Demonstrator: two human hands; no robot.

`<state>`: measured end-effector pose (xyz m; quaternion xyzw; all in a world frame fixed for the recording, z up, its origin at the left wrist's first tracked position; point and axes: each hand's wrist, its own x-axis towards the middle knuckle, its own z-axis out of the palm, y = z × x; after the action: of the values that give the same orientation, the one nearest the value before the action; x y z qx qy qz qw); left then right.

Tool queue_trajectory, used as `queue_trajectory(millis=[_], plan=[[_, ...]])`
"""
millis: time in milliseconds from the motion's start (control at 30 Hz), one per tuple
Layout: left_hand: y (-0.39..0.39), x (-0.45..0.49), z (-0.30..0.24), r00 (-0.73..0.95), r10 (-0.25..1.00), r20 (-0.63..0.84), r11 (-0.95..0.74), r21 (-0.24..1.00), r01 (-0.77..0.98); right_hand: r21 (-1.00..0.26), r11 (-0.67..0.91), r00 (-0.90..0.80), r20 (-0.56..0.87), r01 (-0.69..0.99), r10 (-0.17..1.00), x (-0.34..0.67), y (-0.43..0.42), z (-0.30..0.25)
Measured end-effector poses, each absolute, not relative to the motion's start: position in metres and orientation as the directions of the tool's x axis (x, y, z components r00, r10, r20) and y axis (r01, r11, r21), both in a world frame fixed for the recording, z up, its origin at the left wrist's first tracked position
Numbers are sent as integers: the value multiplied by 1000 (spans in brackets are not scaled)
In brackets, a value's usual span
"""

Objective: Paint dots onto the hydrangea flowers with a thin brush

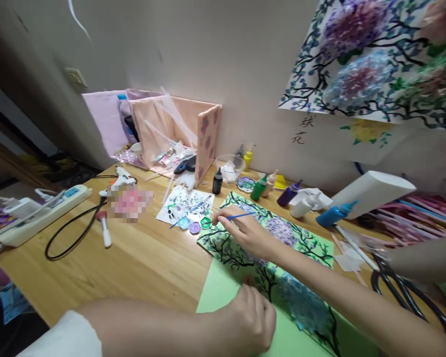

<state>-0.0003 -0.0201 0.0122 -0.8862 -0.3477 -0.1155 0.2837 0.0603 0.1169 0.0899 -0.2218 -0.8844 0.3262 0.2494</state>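
My right hand (pixel 247 233) pinches a thin paintbrush (pixel 241 215) with a blue handle. Its fingertips are beside a small lid of green paint (pixel 205 222); the brush's tip is hard to make out. A lid of purple paint (pixel 194 227) and a light blue one (pixel 184 222) sit close by. My left hand (pixel 250 317) rests as a fist on green paper (pixel 211 292), with nothing showing from it. Under my right arm lies a painting (pixel 226 248) of black branches, green leaves and purple and blue flower clusters.
Behind the painting stand paint bottles, among them green (pixel 259 187), purple (pixel 289 193) and blue (pixel 336 214). Scissors (pixel 401 282) lie at right, near another person's arm (pixel 423 263). A glue gun (pixel 121 181), a power strip (pixel 44 215) and a pink fabric box (pixel 171 119) are at left.
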Motion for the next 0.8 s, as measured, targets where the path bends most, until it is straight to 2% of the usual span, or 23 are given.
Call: queue_trajectory(millis=[133,233,333,467,533,667,800], plan=[[-19,-4,15,734,496,463,-586,-445,677,-648,719,-850,207,252,484,24,125,78],[-19,-6,18,737,485,471,-578,-459,674,-628,717,-856,150,303,494,21,125,76],[-20,-7,20,744,486,459,-581,-466,667,-637,700,-825,174,323,538,22,125,77],[-21,-6,17,746,506,433,-589,-459,665,-656,695,-830,184,295,526,27,123,80],[-21,-5,13,744,522,417,-593,-450,668,-680,681,-801,233,271,552,39,123,87],[-19,-4,4,738,548,394,-591,-442,675,-713,624,-599,357,320,717,103,125,96],[-18,-3,-3,704,541,460,-580,-403,709,-681,546,-264,481,487,836,199,126,73]])
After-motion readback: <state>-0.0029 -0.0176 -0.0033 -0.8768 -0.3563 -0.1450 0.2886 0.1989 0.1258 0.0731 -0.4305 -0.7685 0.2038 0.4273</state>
